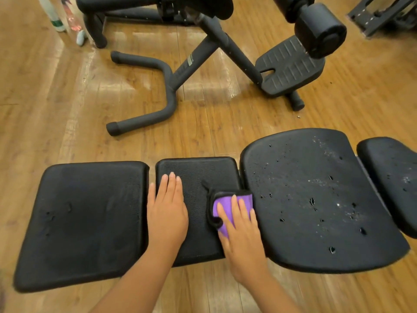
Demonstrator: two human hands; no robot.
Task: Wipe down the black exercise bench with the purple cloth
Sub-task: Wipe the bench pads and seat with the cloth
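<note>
text: none legible | grey label on frame tube [190, 60]: too blurred to read

right hand [242, 231] presses the purple cloth [228, 206] flat on the black bench [90, 218]'s middle pad; left hand [167, 211] rests flat just beside it.

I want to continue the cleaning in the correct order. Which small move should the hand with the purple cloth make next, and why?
Probably slide the right hand and the purple cloth rightward onto the large pad. The cloth sits at the right edge of the middle pad, and the large pad beside it shows white specks and droplets. The left hand lies flat on the middle pad.
</note>
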